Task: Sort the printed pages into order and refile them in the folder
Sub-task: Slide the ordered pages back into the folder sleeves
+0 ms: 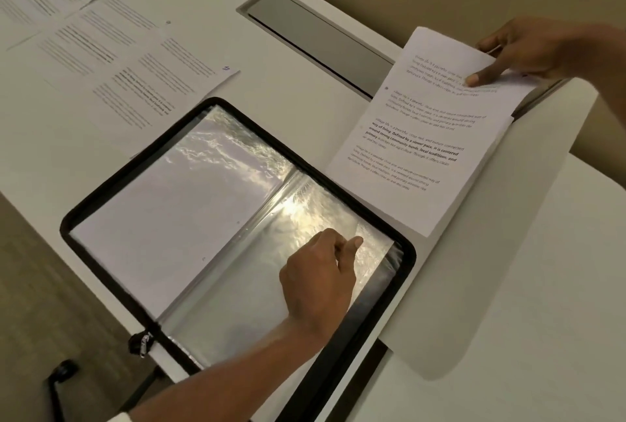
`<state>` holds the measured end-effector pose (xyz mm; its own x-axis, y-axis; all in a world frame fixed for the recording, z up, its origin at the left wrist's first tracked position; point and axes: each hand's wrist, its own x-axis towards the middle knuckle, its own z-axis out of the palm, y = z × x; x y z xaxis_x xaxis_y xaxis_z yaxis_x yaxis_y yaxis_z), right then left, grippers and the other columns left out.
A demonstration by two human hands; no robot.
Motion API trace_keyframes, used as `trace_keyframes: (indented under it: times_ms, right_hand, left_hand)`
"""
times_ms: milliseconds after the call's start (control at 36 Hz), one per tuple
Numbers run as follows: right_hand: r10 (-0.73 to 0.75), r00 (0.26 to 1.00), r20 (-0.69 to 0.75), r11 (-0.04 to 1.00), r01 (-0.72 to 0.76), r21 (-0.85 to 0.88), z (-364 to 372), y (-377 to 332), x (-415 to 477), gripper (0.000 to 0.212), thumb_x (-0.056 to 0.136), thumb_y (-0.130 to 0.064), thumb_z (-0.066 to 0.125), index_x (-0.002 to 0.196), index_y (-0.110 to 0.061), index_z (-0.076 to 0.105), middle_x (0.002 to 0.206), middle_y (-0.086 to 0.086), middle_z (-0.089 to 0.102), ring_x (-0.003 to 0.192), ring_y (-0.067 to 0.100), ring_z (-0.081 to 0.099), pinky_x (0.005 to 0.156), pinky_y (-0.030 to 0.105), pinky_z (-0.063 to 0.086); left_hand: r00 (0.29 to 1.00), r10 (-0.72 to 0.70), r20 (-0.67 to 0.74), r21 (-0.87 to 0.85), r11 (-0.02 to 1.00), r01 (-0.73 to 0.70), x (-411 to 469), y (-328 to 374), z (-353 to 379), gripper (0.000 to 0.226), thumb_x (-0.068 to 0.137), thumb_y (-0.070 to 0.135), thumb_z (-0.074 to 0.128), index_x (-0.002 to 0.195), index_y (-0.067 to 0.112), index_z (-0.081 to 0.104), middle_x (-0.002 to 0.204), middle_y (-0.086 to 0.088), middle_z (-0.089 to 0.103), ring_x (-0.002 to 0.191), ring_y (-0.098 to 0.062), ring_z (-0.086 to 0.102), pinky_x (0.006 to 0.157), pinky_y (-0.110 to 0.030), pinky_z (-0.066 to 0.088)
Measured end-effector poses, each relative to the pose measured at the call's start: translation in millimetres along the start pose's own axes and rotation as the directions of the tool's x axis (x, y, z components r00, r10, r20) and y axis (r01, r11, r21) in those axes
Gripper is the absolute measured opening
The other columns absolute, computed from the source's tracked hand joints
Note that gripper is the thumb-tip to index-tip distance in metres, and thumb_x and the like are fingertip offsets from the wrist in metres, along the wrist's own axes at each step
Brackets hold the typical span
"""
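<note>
An open black zip folder (379, 320) lies flat on the white surface (508, 286), its zip pull (144, 343) hanging at the near-left corner over the edge. The left-hand plastic sleeve (169, 218) has a plain white sheet inside it; the right-hand sleeve (237, 303) is shiny with glare, and what it contains cannot be made out. The left hand (318, 272) rests on that right-hand sleeve near its far edge, fingers curled and thumb stretched forward against the plastic; whether it actually pinches the sleeve cannot be told. Just beside the folder's right side, a stack of printed pages (416, 150) lies slanted, its near end on the surface and partly past the folder's rim. The right hand (528, 52) grips the far end of this stack, thumb pressed on the top page and fingers behind. More loose pages (111, 59) lie overlapping at the far left of the surface, and a grey metal hatch (318, 38) sits between them and the stack.
</note>
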<state>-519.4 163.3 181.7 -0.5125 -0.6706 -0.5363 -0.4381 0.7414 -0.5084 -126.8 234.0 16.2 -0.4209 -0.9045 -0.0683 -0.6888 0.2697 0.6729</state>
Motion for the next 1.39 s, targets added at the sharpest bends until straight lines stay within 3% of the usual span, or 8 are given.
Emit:
trace_keyframes:
  times_ms: [361, 639, 833, 917, 1028, 1167, 1278, 1389]
  right_hand:
    - [-0.067, 0.993, 0.094, 0.997, 0.07, -0.029, 8.4, -16.0, 17.8, 0.026, 0.084, -0.01, 0.081, 0.109, -0.01, 0.077, 0.104, 0.007, 0.081, 0.091, 0.027, 0.078, 0.075, 0.026, 0.063]
    - [-0.061, 0.991, 0.119, 0.995, 0.069, -0.068, 5.6, -23.7, 25.7, 0.022, 0.085, -0.01, 0.08, 0.107, -0.008, 0.076, 0.098, 0.007, 0.081, 0.075, 0.019, 0.079, 0.056, 0.022, 0.06]
    - [-0.038, 0.981, 0.19, 0.984, 0.07, -0.162, 13.3, -28.7, 34.9, 0.024, 0.083, -0.012, 0.083, 0.106, -0.009, 0.077, 0.104, 0.008, 0.081, 0.095, 0.031, 0.076, 0.096, 0.043, 0.056]
    - [-0.055, 0.978, 0.2, 0.988, 0.082, -0.13, 24.2, -31.1, 39.1, 0.025, 0.084, -0.009, 0.082, 0.109, -0.009, 0.077, 0.104, 0.006, 0.081, 0.086, 0.022, 0.078, 0.077, 0.03, 0.064]
    - [-0.073, 0.975, 0.208, 0.989, 0.098, -0.112, 38.1, -29.8, 53.5, 0.037, 0.082, -0.008, 0.084, 0.117, -0.01, 0.075, 0.112, 0.013, 0.078, 0.087, 0.025, 0.076, 0.093, 0.04, 0.062]
    - [-0.073, 0.978, 0.193, 0.993, 0.089, -0.075, 53.0, -25.0, 62.9, 0.046, 0.081, -0.01, 0.086, 0.124, -0.011, 0.072, 0.115, 0.015, 0.077, 0.079, 0.022, 0.075, 0.069, 0.026, 0.063]
    - [-0.073, 0.98, 0.187, 0.996, 0.081, -0.034, 63.0, -22.4, 61.6, 0.04, 0.084, -0.003, 0.082, 0.122, -0.007, 0.071, 0.108, 0.017, 0.076, 0.062, 0.011, 0.074, 0.052, 0.02, 0.058]
    - [-0.063, 0.98, 0.19, 0.998, 0.068, -0.018, 67.3, -17.1, 63.2, 0.029, 0.085, -0.001, 0.082, 0.111, -0.011, 0.073, 0.106, 0.016, 0.076, 0.061, 0.011, 0.074, 0.051, 0.019, 0.057]
  left_hand:
    - [0.991, 0.044, -0.128, 0.01, 0.999, -0.043, 1.3, -4.7, -0.8, 0.035, 0.083, 0.057, 0.083, 0.08, 0.029, 0.063, 0.069, 0.017, 0.065, 0.054, -0.003, 0.06, 0.054, -0.025, 0.055]
    - [0.979, 0.124, -0.164, 0.063, 0.991, -0.115, 0.3, -4.9, 4.0, 0.038, 0.08, 0.054, 0.088, 0.077, 0.027, 0.061, 0.065, 0.015, 0.062, 0.048, -0.005, 0.056, 0.049, -0.023, 0.049]
    - [0.969, 0.178, -0.172, 0.084, 0.983, -0.166, 0.6, -1.4, 4.0, 0.039, 0.079, 0.052, 0.09, 0.076, 0.025, 0.061, 0.065, 0.014, 0.06, 0.046, -0.005, 0.053, 0.045, -0.023, 0.049]
    - [0.96, 0.217, -0.177, 0.126, 0.972, -0.196, 1.5, -0.4, 3.8, 0.04, 0.077, 0.051, 0.091, 0.075, 0.024, 0.062, 0.064, 0.014, 0.06, 0.046, -0.003, 0.05, 0.045, -0.018, 0.043]
    - [0.948, 0.252, -0.192, 0.156, 0.962, -0.224, 1.4, -0.3, 4.1, 0.039, 0.075, 0.05, 0.092, 0.075, 0.022, 0.064, 0.063, 0.013, 0.061, 0.045, -0.003, 0.052, 0.045, -0.018, 0.046]
    - [0.944, 0.265, -0.196, 0.164, 0.958, -0.235, 0.5, 0.2, 3.0, 0.037, 0.075, 0.048, 0.092, 0.076, 0.021, 0.066, 0.065, 0.011, 0.064, 0.046, -0.004, 0.055, 0.045, -0.025, 0.054]
    - [0.942, 0.281, -0.185, 0.178, 0.952, -0.249, -0.5, 1.0, 2.7, 0.036, 0.075, 0.047, 0.093, 0.077, 0.021, 0.068, 0.066, 0.01, 0.067, 0.047, -0.004, 0.057, 0.046, -0.023, 0.054]
    - [0.936, 0.304, -0.177, 0.197, 0.943, -0.269, -0.8, 1.7, 2.3, 0.037, 0.073, 0.046, 0.094, 0.077, 0.02, 0.068, 0.066, 0.009, 0.066, 0.046, -0.005, 0.056, 0.047, -0.021, 0.053]
